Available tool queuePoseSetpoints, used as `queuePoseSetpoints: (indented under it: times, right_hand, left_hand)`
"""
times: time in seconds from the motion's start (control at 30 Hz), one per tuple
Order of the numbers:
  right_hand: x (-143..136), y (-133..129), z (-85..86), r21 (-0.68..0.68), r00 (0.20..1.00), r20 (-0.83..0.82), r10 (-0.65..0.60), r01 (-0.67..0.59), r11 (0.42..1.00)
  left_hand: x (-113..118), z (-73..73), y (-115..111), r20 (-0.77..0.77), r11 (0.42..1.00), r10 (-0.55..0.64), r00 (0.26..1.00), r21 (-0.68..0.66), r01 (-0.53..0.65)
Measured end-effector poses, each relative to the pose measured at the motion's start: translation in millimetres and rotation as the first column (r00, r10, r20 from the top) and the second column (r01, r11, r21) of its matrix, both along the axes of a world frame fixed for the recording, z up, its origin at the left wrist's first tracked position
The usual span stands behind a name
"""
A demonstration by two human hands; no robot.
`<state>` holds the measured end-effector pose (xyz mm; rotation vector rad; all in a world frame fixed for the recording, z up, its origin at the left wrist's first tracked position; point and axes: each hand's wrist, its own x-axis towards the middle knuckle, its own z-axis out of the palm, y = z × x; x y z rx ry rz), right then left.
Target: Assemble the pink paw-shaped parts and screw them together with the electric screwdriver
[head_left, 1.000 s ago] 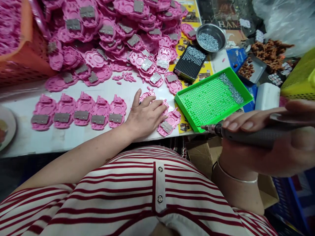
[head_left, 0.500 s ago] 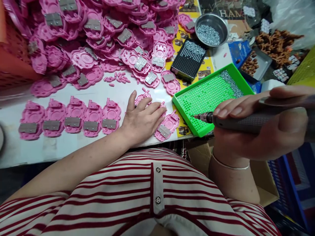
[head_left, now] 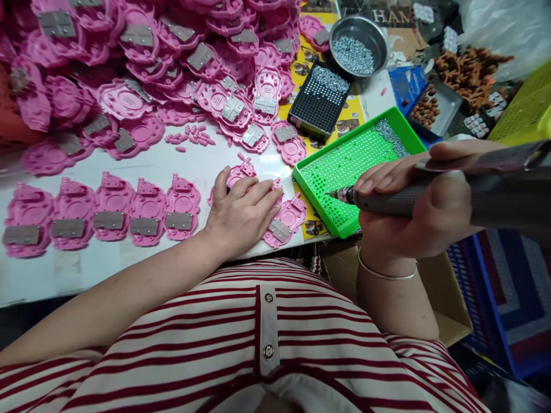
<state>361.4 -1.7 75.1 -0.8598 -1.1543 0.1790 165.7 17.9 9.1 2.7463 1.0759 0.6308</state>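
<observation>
Power screwdriver (head_left: 508,186) fills my right hand (head_left: 413,221), tip over the green tray (head_left: 321,209); left of the tray, my left hand (head_left: 239,221) spreads over pink casings (head_left: 244,170) on the white table (head_left: 99,269).

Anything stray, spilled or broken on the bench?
One small pink piece lies alone near the metal bowl, well apart from the loose pink pegs, so it looks stray. I can't make out any obvious damage.
</observation>
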Motion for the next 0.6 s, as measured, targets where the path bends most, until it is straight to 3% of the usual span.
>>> queuePoseSetpoints:
  times: [0.43,0.6]
  right_hand:
    - [10,2,-23.1,-0.13,0.996,0.03,-0.088,0.091,0.987]
    - [10,-2,-20.5,-0.219,0.999,0.033,-0.012,0.019,0.976]
  left_hand:
    - [-1,-2.1,-1,-0.004,0.999,0.008,1.0,0.036,-0.008]
    - [-1,-2.4,-2,-0.002,0.998,0.011,1.0,0.055,-0.01]
